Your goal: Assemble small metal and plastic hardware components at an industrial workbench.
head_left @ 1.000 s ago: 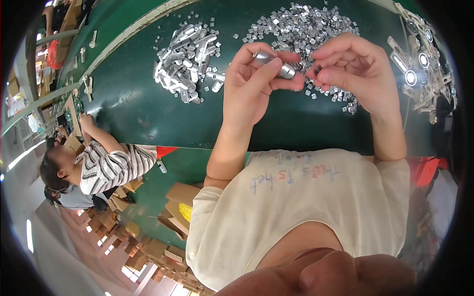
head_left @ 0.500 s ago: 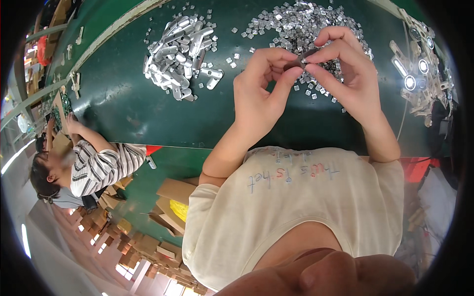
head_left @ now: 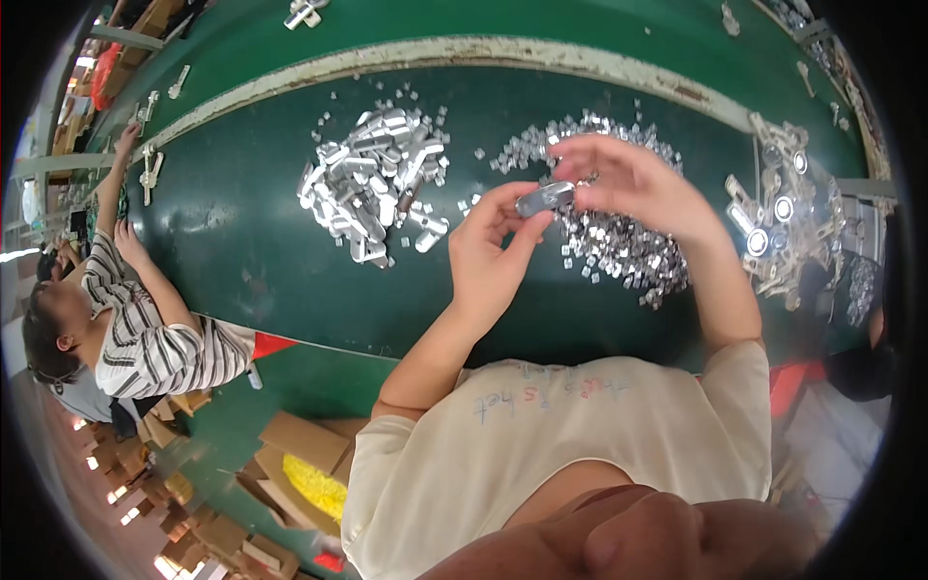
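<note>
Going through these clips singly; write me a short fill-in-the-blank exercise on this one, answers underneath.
1. The silvery piece is pinched by the ____ hand, with the right hand at its other end.
2. The small square parts lie to the ____ of the long silvery parts.
3. Something coloured ____ shows inside the cardboard box.
4. The co-worker's shirt is patterned with dark ____.

Missing words: left; right; yellow; stripes.

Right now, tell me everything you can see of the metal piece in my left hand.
The metal piece looks silvery and elongated, with a rounded left end, a grey face and a brighter upper edge. It lies nearly level across the picture, right end slightly higher, between the thumb and fingers of your left hand, above the green table. Your right hand is at its right end; whether they touch is unclear.
</note>
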`<state>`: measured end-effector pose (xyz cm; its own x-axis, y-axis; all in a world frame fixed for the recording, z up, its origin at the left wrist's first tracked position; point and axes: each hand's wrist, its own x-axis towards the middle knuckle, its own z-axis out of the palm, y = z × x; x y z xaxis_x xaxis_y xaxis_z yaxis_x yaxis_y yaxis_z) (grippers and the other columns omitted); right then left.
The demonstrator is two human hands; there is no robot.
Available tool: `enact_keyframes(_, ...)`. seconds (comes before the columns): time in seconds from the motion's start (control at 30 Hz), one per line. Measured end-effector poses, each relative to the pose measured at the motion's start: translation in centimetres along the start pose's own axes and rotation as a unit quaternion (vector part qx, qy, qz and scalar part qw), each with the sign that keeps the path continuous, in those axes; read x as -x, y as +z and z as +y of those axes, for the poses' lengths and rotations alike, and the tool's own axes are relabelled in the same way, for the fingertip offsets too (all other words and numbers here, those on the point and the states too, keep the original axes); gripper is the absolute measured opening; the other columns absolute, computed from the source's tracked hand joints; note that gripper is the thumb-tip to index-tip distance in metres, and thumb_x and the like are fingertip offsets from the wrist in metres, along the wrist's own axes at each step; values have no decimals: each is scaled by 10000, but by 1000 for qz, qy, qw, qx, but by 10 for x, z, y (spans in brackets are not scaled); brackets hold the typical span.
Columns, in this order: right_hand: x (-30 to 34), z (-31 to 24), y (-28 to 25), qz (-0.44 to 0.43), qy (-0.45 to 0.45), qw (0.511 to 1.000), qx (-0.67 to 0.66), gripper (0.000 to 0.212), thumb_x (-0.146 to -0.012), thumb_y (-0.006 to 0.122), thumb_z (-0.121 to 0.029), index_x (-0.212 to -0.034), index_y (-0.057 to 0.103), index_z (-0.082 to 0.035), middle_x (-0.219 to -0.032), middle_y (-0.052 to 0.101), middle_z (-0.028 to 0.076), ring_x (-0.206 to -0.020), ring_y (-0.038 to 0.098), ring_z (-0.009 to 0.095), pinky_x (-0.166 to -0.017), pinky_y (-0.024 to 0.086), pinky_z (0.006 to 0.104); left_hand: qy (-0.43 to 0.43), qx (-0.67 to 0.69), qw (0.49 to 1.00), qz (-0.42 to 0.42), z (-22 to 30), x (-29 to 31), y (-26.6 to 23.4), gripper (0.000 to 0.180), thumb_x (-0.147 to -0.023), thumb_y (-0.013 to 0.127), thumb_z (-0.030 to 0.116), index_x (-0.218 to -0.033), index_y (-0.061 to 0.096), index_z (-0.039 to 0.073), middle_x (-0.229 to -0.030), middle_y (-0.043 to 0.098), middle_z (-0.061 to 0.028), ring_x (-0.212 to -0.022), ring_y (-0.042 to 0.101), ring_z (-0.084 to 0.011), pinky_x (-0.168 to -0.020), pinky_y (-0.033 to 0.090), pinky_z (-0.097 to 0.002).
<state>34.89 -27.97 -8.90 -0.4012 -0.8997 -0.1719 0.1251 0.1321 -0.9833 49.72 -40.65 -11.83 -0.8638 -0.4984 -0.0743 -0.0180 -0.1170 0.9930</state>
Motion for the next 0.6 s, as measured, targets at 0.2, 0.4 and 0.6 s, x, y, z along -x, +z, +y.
enact_keyframes(0.2, -175, 18, -148, 283, 28, 821, 495, 694, -752, 634, -471, -1307, 376, -145, -1316, 383, 206, -1184, 412, 371, -922, 386, 456, 3, 113, 994, -10, -13, -5, -3, 255, -822, 576, -35, -1066, 501, -40, -859, 614, -120, -732, 599, -143, -678, 504, -253)
enact_keyframes(0.4, -241, 55, -199, 351, 10, 765, 539, 448, -787, 621, -354, -1175, 448, -211, -1223, 470, 137, -1203, 354, 379, -915, 319, 533, -17, 93, 995, -26, -27, -5, 3, 262, -835, 544, -52, -1093, 500, -42, -908, 611, -119, -797, 614, -160, -737, 519, -267)
enact_keyframes(0.6, -161, 23, -102, 158, -101, 966, 176, 266, -860, 575, -244, -1049, 510, -69, -868, 573, 63, -744, 548, 159, -662, 451, 280, 3, 98, 995, -13, -22, -6, -5, 260, -843, 527, -52, -1098, 478, -69, -905, 619, -160, -780, 624, -188, -723, 530, -288)
